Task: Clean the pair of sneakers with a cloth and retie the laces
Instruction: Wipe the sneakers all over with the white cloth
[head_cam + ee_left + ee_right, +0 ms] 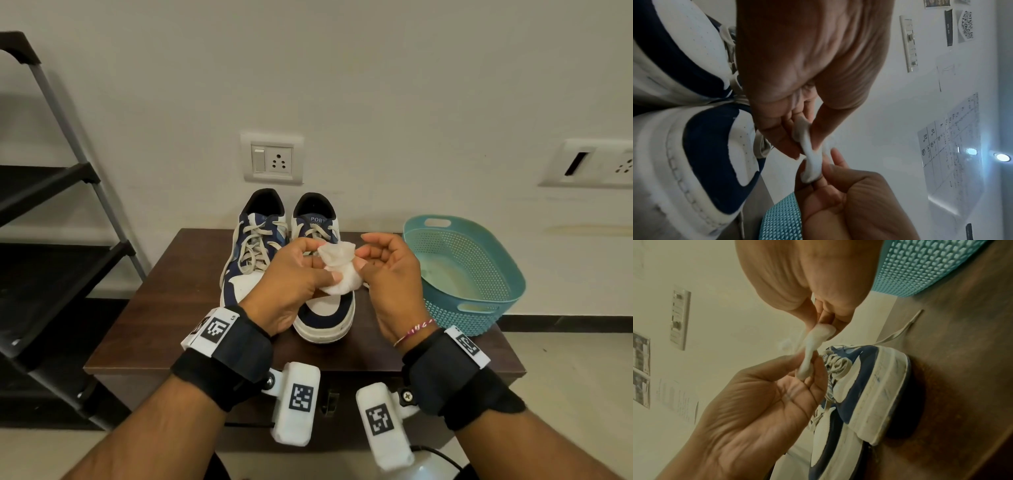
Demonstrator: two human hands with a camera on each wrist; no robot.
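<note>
Pinching the small white cloth (340,270) between them, the left hand (291,277) and right hand (390,274) ready it above the sneakers (284,260) on the table (164,301) — wiping comes next, probably needing one hand to steady a shoe.

Your head view is evenly lit and sharp, bending at its edges; both wrist views look dimmer, motion-blurred, with ceiling lamps (1002,157) glaring.
</note>
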